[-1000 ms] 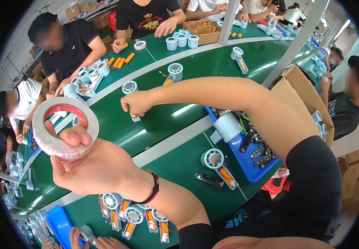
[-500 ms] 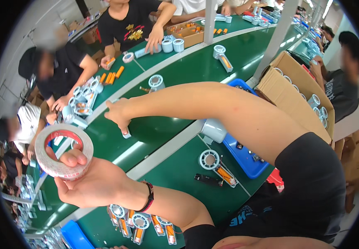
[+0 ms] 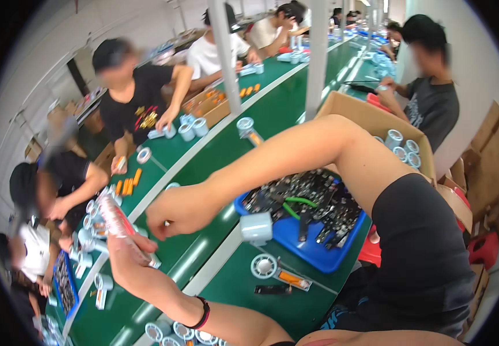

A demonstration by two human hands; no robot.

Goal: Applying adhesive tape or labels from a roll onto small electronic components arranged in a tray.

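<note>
My left hand [image 3: 129, 254], with a dark band at the wrist, grips a roll of white tape [image 3: 117, 214] that is turned nearly edge-on. Close to its right, my right hand [image 3: 185, 212] is held over the green conveyor belt with its fingers curled in. Whatever those fingers hold, if anything, is hidden. Below the hands on the green worktop lies a light-blue fan unit [image 3: 264, 266] with an orange battery [image 3: 291, 278] in its handle. Beside it are a flat black piece [image 3: 272, 289] and a light-blue cup-shaped housing [image 3: 256, 227].
A blue tray [image 3: 325, 260] of black circuit parts, with a green-handled tool [image 3: 301, 201], sits under my right arm. Behind it stands a cardboard box [image 3: 341, 105] of light-blue housings. Several fan units [image 3: 183, 330] lie at the lower edge. Co-workers sit across the belt; metal posts [image 3: 317, 63] rise beside it.
My right hand has come back from a small pale piece on the belt, closer to the tape. My left hand has turned the roll from face-on to edge-on. The view has shifted.
</note>
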